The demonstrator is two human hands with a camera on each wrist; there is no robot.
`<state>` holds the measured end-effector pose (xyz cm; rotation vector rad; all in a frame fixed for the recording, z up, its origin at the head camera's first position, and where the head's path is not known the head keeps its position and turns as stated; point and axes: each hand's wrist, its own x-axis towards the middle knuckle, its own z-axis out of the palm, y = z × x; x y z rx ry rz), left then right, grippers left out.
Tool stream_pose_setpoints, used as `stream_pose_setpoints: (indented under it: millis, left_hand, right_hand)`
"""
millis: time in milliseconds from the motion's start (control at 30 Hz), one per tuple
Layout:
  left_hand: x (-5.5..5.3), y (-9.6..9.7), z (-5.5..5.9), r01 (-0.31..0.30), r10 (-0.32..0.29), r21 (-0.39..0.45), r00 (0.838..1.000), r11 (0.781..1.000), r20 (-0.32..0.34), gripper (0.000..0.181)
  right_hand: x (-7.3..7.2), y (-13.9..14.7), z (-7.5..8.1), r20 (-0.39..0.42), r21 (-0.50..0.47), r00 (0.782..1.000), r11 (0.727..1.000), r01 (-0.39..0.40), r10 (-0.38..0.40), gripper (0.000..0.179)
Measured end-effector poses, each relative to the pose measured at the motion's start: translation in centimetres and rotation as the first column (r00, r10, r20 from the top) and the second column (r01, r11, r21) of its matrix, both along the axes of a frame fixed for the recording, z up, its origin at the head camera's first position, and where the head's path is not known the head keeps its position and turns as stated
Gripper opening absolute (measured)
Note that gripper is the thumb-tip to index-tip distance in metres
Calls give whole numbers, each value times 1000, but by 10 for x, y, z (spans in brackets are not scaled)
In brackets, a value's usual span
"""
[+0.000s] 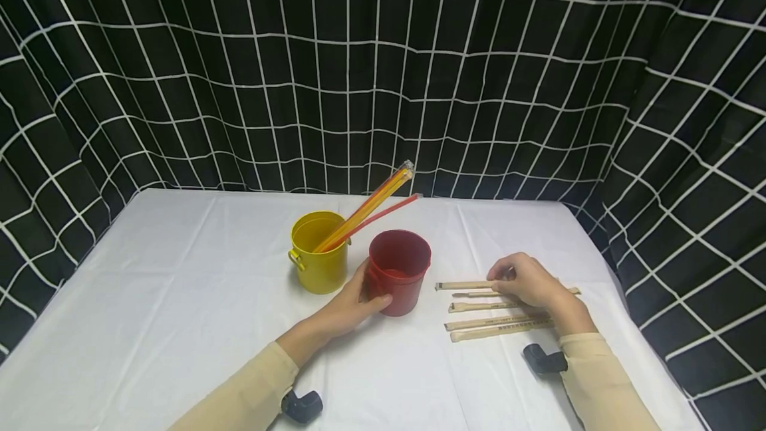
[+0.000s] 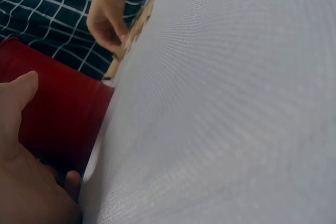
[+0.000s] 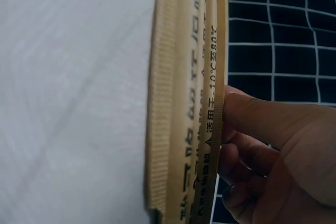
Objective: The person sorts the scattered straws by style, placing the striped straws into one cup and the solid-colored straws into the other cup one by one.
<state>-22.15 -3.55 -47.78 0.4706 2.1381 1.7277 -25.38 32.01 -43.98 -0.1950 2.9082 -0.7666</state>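
Note:
My left hand (image 1: pixel 344 310) grips a red bucket (image 1: pixel 403 294) from its left side, thumb across the front. The bucket stands upright on the white cloth with its mouth up and nothing visible inside. To the right, several paper-wrapped straws (image 3: pixel 184 98) with printed wrappers lie side by side in a loose row. My right hand (image 1: pixel 528 282) is over the row's far side, its thumb and curled fingers pinching the farthest paper-wrapped straw (image 1: pixel 463 285) near its middle. That hand hides the right part of the row in the head view.
A yellow bucket (image 1: pixel 323 276) stands just left of the red one. Orange, yellow and red sticks in clear wrapping (image 1: pixel 374 211) lean out of it to the right, above the red bucket's rim. A black curtain with white grid lines (image 1: pixel 335 72) surrounds the white-covered table (image 1: pixel 179 298).

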Motion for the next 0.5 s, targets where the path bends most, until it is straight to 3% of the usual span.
stream_pose_setpoints:
  millis: [267,500]
  left_hand:
    - [-1,0,-1,7,-7,22,1000,1000,1,90]
    - [0,0,1,-6,6,9,1000,1000,7,91]
  right_hand:
    - [1,-2,4,-41,12,998,999,-46,46,5]
    - [2,-2,18,-183,17,983,1000,-21,24,8]
